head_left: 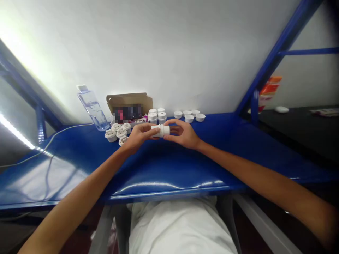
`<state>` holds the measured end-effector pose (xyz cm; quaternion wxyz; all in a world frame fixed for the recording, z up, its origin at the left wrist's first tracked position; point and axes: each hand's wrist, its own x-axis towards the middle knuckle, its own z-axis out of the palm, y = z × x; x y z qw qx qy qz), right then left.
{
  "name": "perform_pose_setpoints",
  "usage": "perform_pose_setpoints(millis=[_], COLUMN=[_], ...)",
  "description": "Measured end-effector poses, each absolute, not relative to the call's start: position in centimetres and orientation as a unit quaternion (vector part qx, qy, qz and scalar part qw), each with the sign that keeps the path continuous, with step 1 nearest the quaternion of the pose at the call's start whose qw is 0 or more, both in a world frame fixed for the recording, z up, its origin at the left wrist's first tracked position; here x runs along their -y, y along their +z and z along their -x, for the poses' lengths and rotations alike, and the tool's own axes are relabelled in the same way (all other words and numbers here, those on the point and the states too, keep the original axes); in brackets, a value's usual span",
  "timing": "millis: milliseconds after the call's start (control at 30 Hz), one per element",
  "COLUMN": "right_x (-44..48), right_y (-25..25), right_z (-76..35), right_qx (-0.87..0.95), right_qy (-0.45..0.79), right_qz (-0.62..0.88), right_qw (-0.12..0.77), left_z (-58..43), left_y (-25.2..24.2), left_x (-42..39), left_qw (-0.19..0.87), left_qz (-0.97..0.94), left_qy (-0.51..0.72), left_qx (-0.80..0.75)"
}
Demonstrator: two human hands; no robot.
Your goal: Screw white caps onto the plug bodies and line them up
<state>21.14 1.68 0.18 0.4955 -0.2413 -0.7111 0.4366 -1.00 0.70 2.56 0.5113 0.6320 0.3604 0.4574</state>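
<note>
Both hands hold a white cylindrical plastic fitting [163, 131] sideways, just above the blue table [169, 165]. My left hand [141, 135] is closed around its left end, thumb along the front. At the right end, the fingertips and thumb of my right hand [186, 134] grip the rim. Left of my left hand stand several white round pieces with raised inner parts [116, 131], one partly covered by that hand. Behind the held fitting is a group of white capped cylinders [157, 115] with small holes on top. Several white cups [189, 116] stand to the right.
An open cardboard box [129, 100] with blurred contents leans by the wall. A clear bottle [94, 109] with a white cap stands tilted in view at the left, near a white cable [66, 130]. Blue metal frames [275, 53] rise at both sides. A black table [299, 130] adjoins on the right.
</note>
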Motion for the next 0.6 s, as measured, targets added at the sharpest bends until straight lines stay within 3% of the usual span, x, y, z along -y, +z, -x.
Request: perform_pose_setpoints(millis=[300,533,600], right_x=[-1.43,-1.85,-2.05], right_y=[0.34,0.55,0.64], right_z=[-20.92,-20.72,-20.87], right_qx=[0.699,0.598,0.6], right_qy=[0.425,0.588,0.588], right_qz=[0.282,0.363,0.341], right_qw=[0.501,0.407,0.422], left_z=[1.15,0.61,0.56], left_y=[2.89,2.62,2.51], left_x=[-0.51,-0.21,-0.27], left_qw=[0.512,0.443,0.443], left_qz=[-0.641,-0.679,-0.679], left_qy=[0.444,0.459,0.462], left_qx=[-0.36,-0.362,-0.36])
